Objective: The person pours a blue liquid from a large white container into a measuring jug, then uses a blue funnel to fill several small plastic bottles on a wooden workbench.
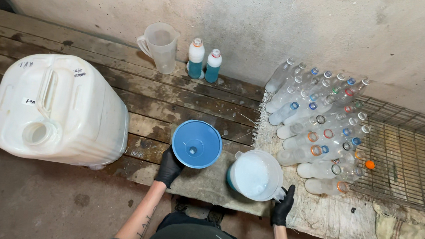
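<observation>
Blue funnel [196,144] over damp wooden bench [124,76], rough plaster wall [282,23], concrete floor [36,201]

By the black-gloved fingers [171,168] sits a blue funnel [196,144], past it a white canister [59,108], two teal-filled white-topped bottles [203,62], and clear bottles [319,129] ringed orange, blue, white.
</observation>
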